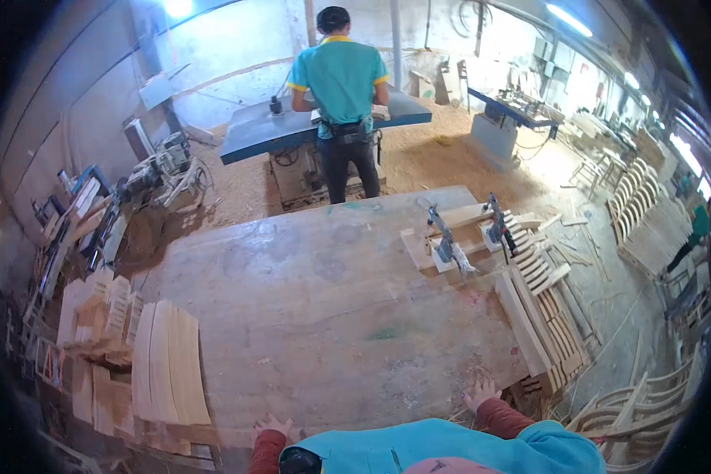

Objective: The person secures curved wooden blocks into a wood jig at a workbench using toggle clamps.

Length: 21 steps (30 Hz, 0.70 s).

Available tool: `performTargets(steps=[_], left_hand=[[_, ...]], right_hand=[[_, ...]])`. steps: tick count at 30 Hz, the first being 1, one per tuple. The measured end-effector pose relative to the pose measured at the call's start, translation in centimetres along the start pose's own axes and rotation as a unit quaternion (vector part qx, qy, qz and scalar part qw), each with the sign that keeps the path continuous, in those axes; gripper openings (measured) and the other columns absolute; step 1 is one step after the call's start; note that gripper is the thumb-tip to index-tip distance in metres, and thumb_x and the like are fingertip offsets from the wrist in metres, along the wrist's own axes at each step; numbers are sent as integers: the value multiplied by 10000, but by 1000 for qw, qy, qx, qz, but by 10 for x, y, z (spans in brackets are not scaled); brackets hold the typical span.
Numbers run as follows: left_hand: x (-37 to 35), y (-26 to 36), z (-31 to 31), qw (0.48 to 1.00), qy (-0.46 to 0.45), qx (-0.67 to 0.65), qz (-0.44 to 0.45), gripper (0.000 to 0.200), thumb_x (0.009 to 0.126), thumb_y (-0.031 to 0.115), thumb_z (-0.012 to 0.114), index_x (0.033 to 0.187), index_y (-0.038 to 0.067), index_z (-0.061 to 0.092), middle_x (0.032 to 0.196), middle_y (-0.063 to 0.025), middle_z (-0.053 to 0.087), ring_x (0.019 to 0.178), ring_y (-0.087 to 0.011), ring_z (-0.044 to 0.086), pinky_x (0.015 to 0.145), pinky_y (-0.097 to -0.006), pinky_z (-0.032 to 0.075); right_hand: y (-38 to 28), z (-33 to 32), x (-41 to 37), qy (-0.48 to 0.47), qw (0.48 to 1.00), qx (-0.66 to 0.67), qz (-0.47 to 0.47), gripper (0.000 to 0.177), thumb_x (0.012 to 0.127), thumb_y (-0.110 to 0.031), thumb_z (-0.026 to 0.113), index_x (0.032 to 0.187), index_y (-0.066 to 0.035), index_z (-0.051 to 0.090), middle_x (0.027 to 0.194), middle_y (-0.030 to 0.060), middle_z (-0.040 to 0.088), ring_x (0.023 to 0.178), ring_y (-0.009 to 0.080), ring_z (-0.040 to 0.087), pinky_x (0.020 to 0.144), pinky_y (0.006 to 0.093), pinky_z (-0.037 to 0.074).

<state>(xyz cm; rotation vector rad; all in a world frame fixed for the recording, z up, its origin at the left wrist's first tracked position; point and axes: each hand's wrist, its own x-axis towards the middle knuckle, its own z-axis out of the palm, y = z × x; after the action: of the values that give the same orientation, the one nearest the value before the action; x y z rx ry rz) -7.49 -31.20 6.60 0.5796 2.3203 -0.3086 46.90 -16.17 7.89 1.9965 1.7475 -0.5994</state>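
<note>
My left hand [274, 426] rests at the near edge of a wide wooden worktable [332, 316], fingers spread and holding nothing. Farther right, my right hand [482, 393] lies on the same edge, also with fingers apart. A stack of curved wooden slats [170, 363] is on the table to the left of my left hand. Beyond my right hand, long wooden pieces [525, 320] lie along the table's right side. At the far right corner stands a wooden jig [458, 233] with two metal clamps [444, 237] on it.
A co-worker in a teal shirt [341, 83] stands, back turned, at a blue machine table [249, 130]. Another blue-topped machine [509, 107] is behind at right. Curved wooden parts [640, 403] are piled at lower right. Machinery [162, 162] and sawdust are at left.
</note>
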Motion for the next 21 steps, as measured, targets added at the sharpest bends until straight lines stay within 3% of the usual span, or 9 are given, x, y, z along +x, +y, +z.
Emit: performTargets(steps=[2, 5, 8, 10, 13, 16, 19, 21], left_hand=[[-14, 3, -7, 1000, 12, 23, 16, 1020, 699, 700, 502, 1430, 72, 168, 1441, -245, 211, 1339, -409, 177, 1074, -524, 157], [-7, 7, -17, 998, -40, 37, 23, 1038, 689, 747, 461, 1431, 79, 174, 1450, -234, 199, 1350, -376, 178, 1066, -540, 159], [1, 6, -15, 996, -46, 77, 30, 1044, 690, 753, 450, 1418, 51, 191, 1441, -225, 228, 1333, -370, 224, 1058, -510, 205], [4, 6, -12, 993, -15, 108, 38, 1049, 692, 737, 469, 1391, -9, 234, 1415, -214, 297, 1294, -377, 311, 1044, -454, 286], [1, 5, -10, 993, -15, 106, 45, 1044, 690, 742, 473, 1384, -6, 253, 1419, -210, 291, 1299, -378, 301, 1047, -459, 281], [-5, 11, -14, 991, -35, 126, 36, 1003, 711, 750, 441, 1419, 74, 223, 1474, -138, 210, 1344, -374, 202, 1053, -553, 185], [-24, 16, -27, 987, -34, 147, 55, 962, 716, 751, 436, 1378, 62, 329, 1453, -135, 266, 1327, -355, 262, 1038, -563, 214], [12, 8, -20, 978, -104, 151, 104, 969, 688, 770, 447, 1325, 41, 407, 1380, -181, 364, 1279, -358, 339, 1031, -472, 274]], right_hand=[[-4, 0, 1, -24, 1000, -15, 7, 829, 834, -616, 380, 1432, -83, 169, 1491, 147, 132, 1381, 322, 62, 1052, 576, 158], [-11, -15, -2, -69, 997, -44, 10, 919, 795, -688, 369, 1438, -77, 128, 1490, 182, 97, 1381, 322, 72, 1058, 556, 169], [-11, -16, 5, -71, 997, -33, 2, 1000, 772, -718, 378, 1425, -11, 105, 1476, 223, 98, 1375, 339, 90, 1079, 507, 166], [6, 17, 39, -21, 996, -82, -31, 995, 777, -721, 349, 1406, 25, 154, 1445, 255, 172, 1342, 372, 182, 1077, 455, 206], [17, 32, 60, -13, 993, -103, -49, 1009, 774, -734, 327, 1371, 72, 224, 1412, 278, 244, 1310, 397, 257, 1070, 409, 240], [22, 29, 65, -27, 993, -96, -68, 1022, 766, -750, 316, 1334, 99, 293, 1384, 292, 289, 1287, 404, 300, 1058, 401, 263], [15, 22, 61, -43, 991, -104, -66, 1019, 764, -755, 312, 1311, 104, 336, 1360, 305, 320, 1259, 404, 342, 1044, 401, 286], [10, 13, 55, -48, 990, -114, -64, 1016, 764, -754, 314, 1305, 105, 347, 1354, 310, 327, 1243, 410, 362, 1035, 406, 298]])
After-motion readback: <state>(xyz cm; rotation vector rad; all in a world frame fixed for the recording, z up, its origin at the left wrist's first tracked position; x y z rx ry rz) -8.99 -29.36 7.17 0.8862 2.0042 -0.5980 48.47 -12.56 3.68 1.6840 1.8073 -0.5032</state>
